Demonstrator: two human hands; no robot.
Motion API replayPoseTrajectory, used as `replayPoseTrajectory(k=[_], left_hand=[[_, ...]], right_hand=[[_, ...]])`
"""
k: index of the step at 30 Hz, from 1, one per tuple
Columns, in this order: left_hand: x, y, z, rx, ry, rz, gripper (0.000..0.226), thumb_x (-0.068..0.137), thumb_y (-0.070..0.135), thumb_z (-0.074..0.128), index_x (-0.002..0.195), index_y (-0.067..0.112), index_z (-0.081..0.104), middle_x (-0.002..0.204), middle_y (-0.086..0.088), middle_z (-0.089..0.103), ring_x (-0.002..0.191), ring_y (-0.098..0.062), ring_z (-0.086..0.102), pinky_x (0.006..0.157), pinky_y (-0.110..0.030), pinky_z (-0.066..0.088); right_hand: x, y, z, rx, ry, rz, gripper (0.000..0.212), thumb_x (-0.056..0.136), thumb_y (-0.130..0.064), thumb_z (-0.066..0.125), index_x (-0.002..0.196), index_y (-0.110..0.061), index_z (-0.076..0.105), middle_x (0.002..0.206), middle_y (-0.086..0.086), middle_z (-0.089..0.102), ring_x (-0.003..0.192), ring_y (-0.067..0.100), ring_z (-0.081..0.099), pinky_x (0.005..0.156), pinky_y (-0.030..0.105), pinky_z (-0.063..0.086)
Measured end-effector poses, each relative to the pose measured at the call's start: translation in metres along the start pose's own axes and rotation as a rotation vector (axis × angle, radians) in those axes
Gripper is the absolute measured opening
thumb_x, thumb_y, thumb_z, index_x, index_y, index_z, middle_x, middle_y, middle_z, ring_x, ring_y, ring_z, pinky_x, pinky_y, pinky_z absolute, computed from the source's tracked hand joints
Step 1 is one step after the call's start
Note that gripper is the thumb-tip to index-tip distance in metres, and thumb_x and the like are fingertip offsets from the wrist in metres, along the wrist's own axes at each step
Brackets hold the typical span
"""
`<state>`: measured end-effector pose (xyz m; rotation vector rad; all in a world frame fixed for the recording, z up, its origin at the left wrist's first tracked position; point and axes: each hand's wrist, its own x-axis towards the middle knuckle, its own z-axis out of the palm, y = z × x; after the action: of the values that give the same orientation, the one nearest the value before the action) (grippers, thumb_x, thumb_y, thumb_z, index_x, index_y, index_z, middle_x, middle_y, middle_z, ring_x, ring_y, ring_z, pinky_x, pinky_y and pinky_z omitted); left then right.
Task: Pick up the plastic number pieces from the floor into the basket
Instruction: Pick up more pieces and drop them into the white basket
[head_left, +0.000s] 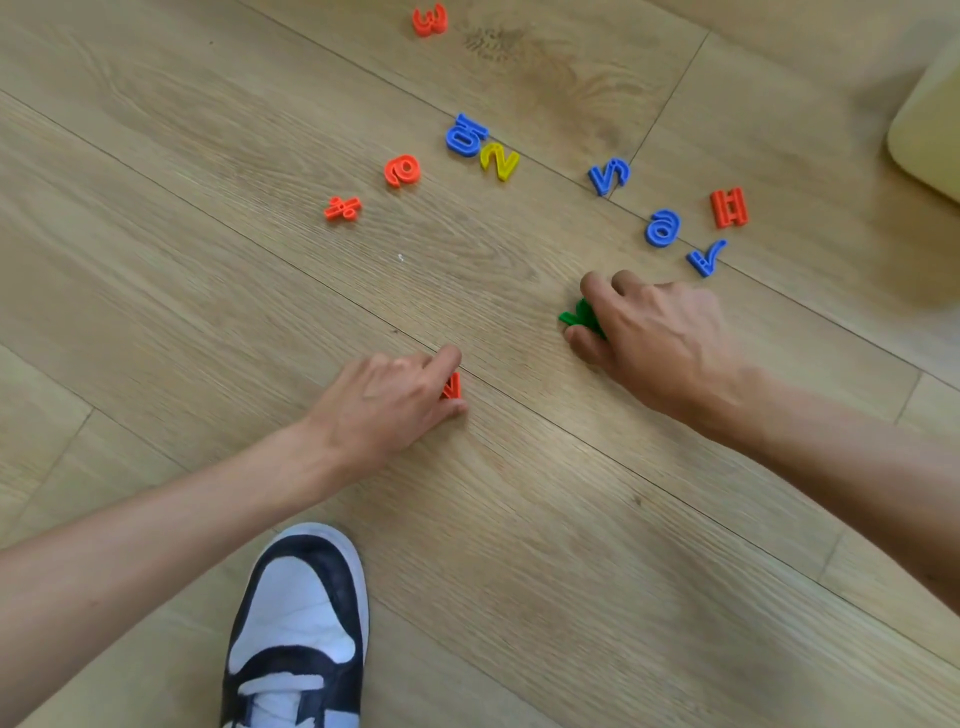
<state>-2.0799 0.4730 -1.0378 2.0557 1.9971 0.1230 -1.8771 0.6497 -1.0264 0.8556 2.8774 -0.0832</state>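
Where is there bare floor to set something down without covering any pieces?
Bare floor lies left of the orange division sign, and between the shoe and the right forearm. It is crowded beyond the right hand, from the yellow 2 to the orange H.

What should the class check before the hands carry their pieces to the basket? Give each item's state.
1. Left hand pinches the red piece: ok.
2. Right hand grips the green piece: ok.
3. Both pieces lifted off the floor: cannot tell.
4. Drop-off spot: cannot tell; only a corner of a pale container shows at the right edge.
5. Floor cleared: not ok; the yellow 2 and others lie loose.
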Motion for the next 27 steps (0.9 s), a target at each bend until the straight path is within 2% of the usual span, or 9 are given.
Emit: replayPoseTrajectory(k=[5, 9, 11, 14, 16, 19, 24, 26, 27], left_hand=[[0.008, 0.002, -0.012, -0.516, 0.05, -0.273, 0.031, 0.086, 0.047, 0.049, 0.078, 0.017, 0.052, 0.056, 0.007, 0.05, 0.051, -0.01, 0.047, 0.052, -0.024, 0.034], [0.014, 0.007, -0.022, -1.639, -0.153, -0.648, 0.024, 0.084, 0.035, 0.045, 0.074, 0.013, 0.048, 0.053, -0.002, 0.039, 0.042, -0.013, 0.03, 0.046, -0.028, 0.016], [0.013, 0.003, -0.026, -1.999, -0.244, -0.655, 0.023, 0.083, 0.034, 0.038, 0.078, 0.013, 0.048, 0.054, -0.005, 0.039, 0.041, -0.012, 0.029, 0.046, -0.028, 0.013], [0.014, -0.009, -0.029, -2.226, -0.23, -0.556, 0.026, 0.08, 0.029, 0.031, 0.081, 0.01, 0.049, 0.063, -0.01, 0.048, 0.041, -0.013, 0.036, 0.042, -0.026, 0.02], [0.018, -0.016, -0.034, -2.264, -0.177, -0.528, 0.029, 0.081, 0.028, 0.032, 0.084, 0.009, 0.053, 0.071, -0.012, 0.053, 0.043, -0.014, 0.041, 0.041, -0.023, 0.02], [0.03, -0.027, -0.045, -2.182, -0.056, -0.577, 0.028, 0.086, 0.029, 0.038, 0.083, 0.01, 0.057, 0.078, -0.011, 0.06, 0.047, -0.014, 0.046, 0.039, -0.02, 0.02], [0.056, -0.06, -0.06, -1.983, 0.21, -0.739, 0.043, 0.101, 0.043, 0.036, 0.066, 0.018, 0.045, 0.067, 0.0, 0.054, 0.047, -0.007, 0.04, 0.036, -0.015, 0.023], [0.065, -0.077, -0.066, -1.661, 0.315, -0.753, 0.048, 0.101, 0.045, 0.037, 0.061, 0.019, 0.041, 0.06, 0.001, 0.046, 0.045, -0.007, 0.035, 0.038, -0.019, 0.022], [0.068, -0.087, -0.068, -1.327, 0.361, -0.702, 0.05, 0.101, 0.045, 0.039, 0.059, 0.017, 0.042, 0.058, -0.002, 0.046, 0.045, -0.01, 0.037, 0.04, -0.023, 0.025]], right_hand=[[0.0, -0.001, 0.006, 0.093, -0.002, -0.071, 0.024, 0.098, -0.032, 0.04, 0.096, -0.01, 0.048, 0.075, 0.005, 0.051, 0.048, 0.025, 0.044, 0.04, 0.03, 0.035], [0.002, 0.002, -0.002, 0.272, 0.057, 0.02, 0.024, 0.095, -0.035, 0.043, 0.092, -0.012, 0.049, 0.074, -0.001, 0.054, 0.055, 0.026, 0.053, 0.047, 0.034, 0.042], [0.006, -0.003, -0.01, 0.528, 0.107, 0.142, 0.021, 0.095, -0.031, 0.049, 0.091, -0.013, 0.06, 0.074, -0.003, 0.059, 0.062, 0.022, 0.056, 0.056, 0.036, 0.045], [0.018, -0.008, -0.022, 1.4, 0.059, 0.548, 0.036, 0.095, -0.024, 0.048, 0.065, -0.018, 0.066, 0.073, 0.002, 0.062, 0.055, 0.017, 0.048, 0.053, 0.031, 0.039], [0.021, -0.006, -0.028, 1.913, -0.061, 0.713, 0.043, 0.096, -0.025, 0.041, 0.059, -0.017, 0.062, 0.071, 0.006, 0.055, 0.053, 0.017, 0.046, 0.045, 0.023, 0.035], [0.028, -0.002, -0.03, 2.117, -0.14, 0.813, 0.034, 0.094, -0.023, 0.042, 0.065, -0.011, 0.056, 0.071, 0.006, 0.057, 0.058, 0.016, 0.054, 0.041, 0.021, 0.036], [0.042, -0.005, -0.025, 1.829, -0.104, 0.798, 0.026, 0.098, -0.015, 0.045, 0.076, -0.011, 0.058, 0.065, 0.004, 0.052, 0.048, 0.013, 0.044, 0.037, 0.019, 0.03], [0.041, -0.007, -0.023, 1.443, -0.014, 0.574, 0.032, 0.103, -0.025, 0.042, 0.078, -0.016, 0.061, 0.059, -0.001, 0.051, 0.047, 0.013, 0.042, 0.044, 0.024, 0.034], [0.039, -0.008, -0.022, 1.154, 0.044, 0.416, 0.034, 0.103, -0.032, 0.04, 0.079, -0.019, 0.06, 0.056, -0.004, 0.051, 0.048, 0.014, 0.045, 0.048, 0.028, 0.037]])
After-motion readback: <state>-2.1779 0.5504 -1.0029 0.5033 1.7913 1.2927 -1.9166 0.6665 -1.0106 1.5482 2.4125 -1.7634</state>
